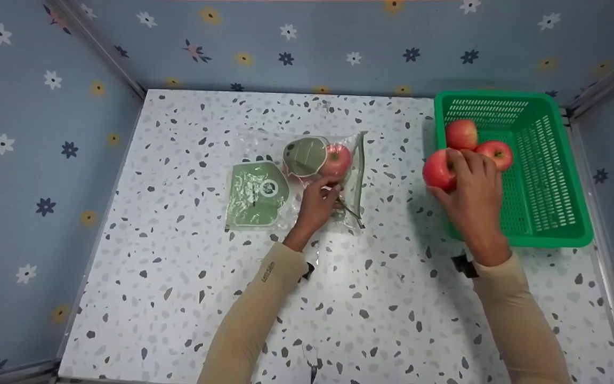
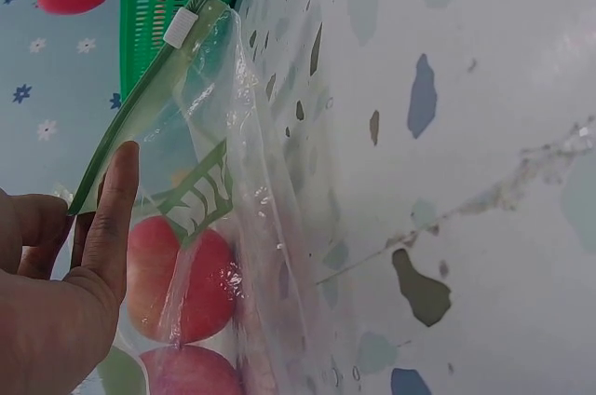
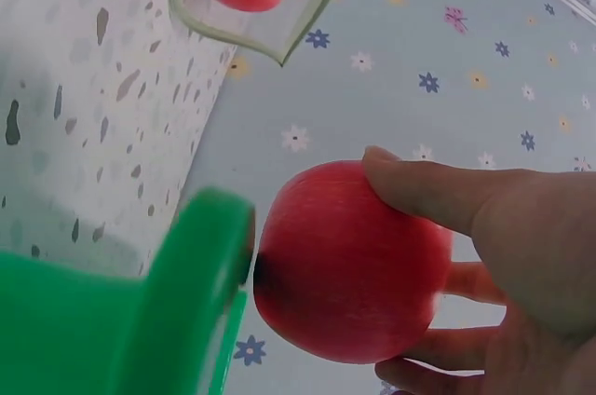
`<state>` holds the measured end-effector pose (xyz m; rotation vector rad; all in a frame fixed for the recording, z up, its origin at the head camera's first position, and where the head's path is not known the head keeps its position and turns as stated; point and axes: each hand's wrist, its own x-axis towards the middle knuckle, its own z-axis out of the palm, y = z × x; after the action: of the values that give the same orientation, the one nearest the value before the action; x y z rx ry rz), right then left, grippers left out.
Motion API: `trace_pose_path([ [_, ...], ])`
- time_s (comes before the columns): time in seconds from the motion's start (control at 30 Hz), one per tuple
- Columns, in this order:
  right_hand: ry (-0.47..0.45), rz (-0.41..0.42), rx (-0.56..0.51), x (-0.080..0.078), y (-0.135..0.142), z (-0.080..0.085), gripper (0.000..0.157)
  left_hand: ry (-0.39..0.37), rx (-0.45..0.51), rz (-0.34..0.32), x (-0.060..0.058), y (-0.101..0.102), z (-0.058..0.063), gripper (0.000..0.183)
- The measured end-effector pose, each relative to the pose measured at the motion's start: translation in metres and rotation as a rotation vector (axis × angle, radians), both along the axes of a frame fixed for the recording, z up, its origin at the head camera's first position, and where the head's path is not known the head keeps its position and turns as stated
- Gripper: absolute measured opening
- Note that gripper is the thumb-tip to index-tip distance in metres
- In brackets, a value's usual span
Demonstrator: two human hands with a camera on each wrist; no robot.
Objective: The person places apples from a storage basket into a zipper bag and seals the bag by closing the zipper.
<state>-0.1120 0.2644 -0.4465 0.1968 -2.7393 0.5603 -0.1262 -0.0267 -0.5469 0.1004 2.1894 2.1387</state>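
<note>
My right hand [image 1: 472,194] grips a red apple [image 1: 437,172] at the green plastic basket [image 1: 549,241]; my left hand [image 1: 317,204] pinches a zip-top bag [image 1: 264,207] (apples [image 2: 207,288] inside).

Tan, close-fitting fabric left sleeve [image 1: 248,314] carries small dark printed lettering [image 1: 268,271]; tan fabric right sleeve [image 1: 523,320] matches. Small black angular piece [image 1: 308,271] juts beside left sleeve's end, black blocky piece [image 1: 464,265] beside right's.

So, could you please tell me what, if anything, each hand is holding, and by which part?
The right hand grips an apple by its sides; the left hand pinches the bag at its green zip edge.
</note>
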Motion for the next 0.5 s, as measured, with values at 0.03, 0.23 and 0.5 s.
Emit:
trace_pose_path([
  [0.03, 0.002, 0.01, 0.005, 0.0, -0.002, -0.001, 0.072, 0.0, 0.001, 0.0, 0.0, 0.0, 0.0, 0.023],
  [0.23, -0.029, 0.037, 0.039, 0.0, -0.015, -0.004, 0.074, -0.009, 0.005, -0.001, 0.0, 0.001, 0.0, 0.022],
  [0.5, -0.05, 0.084, 0.04, -0.001, -0.031, -0.014, 0.074, -0.009, -0.009, 0.006, 0.0, 0.001, 0.0, 0.021],
])
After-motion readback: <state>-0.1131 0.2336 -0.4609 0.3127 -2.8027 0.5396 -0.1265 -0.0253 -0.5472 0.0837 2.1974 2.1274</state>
